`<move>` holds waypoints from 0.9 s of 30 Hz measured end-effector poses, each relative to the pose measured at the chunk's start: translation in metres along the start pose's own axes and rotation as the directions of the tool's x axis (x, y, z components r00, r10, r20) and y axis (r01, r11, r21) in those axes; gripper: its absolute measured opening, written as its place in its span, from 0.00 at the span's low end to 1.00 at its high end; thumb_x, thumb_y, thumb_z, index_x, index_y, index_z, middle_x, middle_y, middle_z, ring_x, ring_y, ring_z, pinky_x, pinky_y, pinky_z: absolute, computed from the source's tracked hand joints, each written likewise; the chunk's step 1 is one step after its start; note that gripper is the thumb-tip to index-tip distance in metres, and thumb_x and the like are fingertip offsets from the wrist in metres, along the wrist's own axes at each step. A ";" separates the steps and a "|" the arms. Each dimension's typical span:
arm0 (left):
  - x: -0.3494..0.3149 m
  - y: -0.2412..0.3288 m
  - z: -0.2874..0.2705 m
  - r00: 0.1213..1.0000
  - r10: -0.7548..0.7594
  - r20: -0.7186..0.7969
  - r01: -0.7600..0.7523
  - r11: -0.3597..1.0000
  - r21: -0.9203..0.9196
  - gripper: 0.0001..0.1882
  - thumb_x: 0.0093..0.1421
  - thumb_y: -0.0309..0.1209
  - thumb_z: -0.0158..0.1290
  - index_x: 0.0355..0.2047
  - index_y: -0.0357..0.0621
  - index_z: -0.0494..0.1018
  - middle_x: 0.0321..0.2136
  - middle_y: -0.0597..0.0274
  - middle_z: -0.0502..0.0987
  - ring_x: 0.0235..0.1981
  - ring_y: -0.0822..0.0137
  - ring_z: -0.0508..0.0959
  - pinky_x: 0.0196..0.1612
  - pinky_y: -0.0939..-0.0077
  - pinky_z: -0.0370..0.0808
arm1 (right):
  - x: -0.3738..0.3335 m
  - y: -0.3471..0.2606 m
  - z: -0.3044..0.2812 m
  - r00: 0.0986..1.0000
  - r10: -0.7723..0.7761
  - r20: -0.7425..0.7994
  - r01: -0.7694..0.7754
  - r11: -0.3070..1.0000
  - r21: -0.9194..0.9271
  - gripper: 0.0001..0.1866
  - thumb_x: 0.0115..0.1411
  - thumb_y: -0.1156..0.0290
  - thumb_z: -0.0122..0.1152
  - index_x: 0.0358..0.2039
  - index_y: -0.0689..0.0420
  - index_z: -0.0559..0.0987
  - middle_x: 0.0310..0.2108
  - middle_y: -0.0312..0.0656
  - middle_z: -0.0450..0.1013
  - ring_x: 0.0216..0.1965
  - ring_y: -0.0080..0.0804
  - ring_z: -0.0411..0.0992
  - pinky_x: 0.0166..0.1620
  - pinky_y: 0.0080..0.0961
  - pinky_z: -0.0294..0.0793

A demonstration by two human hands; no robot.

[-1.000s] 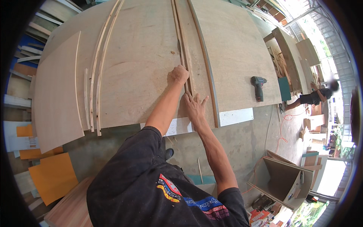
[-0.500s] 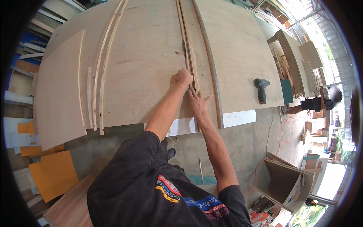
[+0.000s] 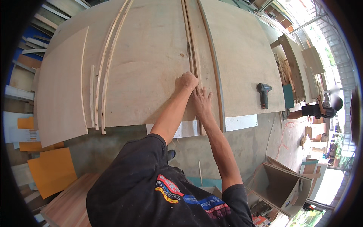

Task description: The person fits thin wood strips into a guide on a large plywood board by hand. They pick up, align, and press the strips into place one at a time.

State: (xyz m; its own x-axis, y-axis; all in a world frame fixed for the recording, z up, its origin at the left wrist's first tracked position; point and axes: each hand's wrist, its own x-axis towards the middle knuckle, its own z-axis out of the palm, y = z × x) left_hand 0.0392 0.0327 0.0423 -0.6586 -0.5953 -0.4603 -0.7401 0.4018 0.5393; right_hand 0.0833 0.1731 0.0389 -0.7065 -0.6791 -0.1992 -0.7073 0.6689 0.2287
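Observation:
A large plywood sheet (image 3: 147,68) lies flat on a wide work table. A narrow cut strip (image 3: 193,56) runs lengthwise along the sheet's right side. My left hand (image 3: 188,80) is closed on the near part of that strip, knuckles up. My right hand (image 3: 202,101) lies flat with fingers spread on the wood just right of and nearer than the left hand, pressing down beside the strip. A second wide plywood panel (image 3: 242,60) lies to the right of the cut.
Thin offcut strips (image 3: 104,75) lie left of centre, and a separate panel (image 3: 60,90) overhangs at far left. A cordless drill (image 3: 263,94) rests on the right panel. A person (image 3: 319,109) bends over at the far right. An open cabinet box (image 3: 281,185) stands on the floor.
Both hands have slid a little farther away along the strip; the left hand stays closed on it and the right stays flat beside it.

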 end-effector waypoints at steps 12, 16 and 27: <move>0.010 -0.005 -0.001 0.994 -0.086 -0.060 0.087 0.996 0.009 0.23 0.63 0.50 0.55 0.45 0.43 0.81 0.43 0.50 0.83 0.47 0.51 0.83 0.47 0.59 0.80 | 0.001 0.002 -0.008 0.993 0.084 -0.077 -0.067 0.977 0.202 0.29 0.64 0.73 0.50 0.66 0.48 0.65 0.69 0.57 0.54 0.66 0.56 0.60 0.61 0.60 0.64; -0.007 0.005 -0.011 0.993 -0.104 -0.063 0.104 0.995 -0.006 0.28 0.62 0.57 0.55 0.45 0.45 0.81 0.43 0.52 0.84 0.47 0.52 0.83 0.46 0.58 0.80 | 0.013 0.006 0.000 0.990 0.131 -0.058 -0.119 0.977 0.176 0.28 0.63 0.74 0.52 0.64 0.48 0.66 0.62 0.56 0.62 0.62 0.53 0.64 0.58 0.59 0.66; -0.034 -0.040 0.002 0.978 0.036 -0.204 -0.077 0.978 -0.194 0.23 0.61 0.47 0.56 0.29 0.34 0.80 0.29 0.43 0.82 0.33 0.42 0.83 0.37 0.53 0.79 | 0.050 0.004 -0.014 0.987 0.154 0.038 -0.155 0.987 0.051 0.24 0.68 0.66 0.51 0.65 0.45 0.68 0.50 0.44 0.71 0.52 0.43 0.72 0.54 0.46 0.70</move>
State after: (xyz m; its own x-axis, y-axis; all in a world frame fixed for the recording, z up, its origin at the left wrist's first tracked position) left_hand 0.0910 0.0384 0.0356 -0.6434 -0.7098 -0.2867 -0.6468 0.3038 0.6995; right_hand 0.0454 0.1379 0.0437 -0.8071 -0.5563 -0.1978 -0.5891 0.7809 0.2078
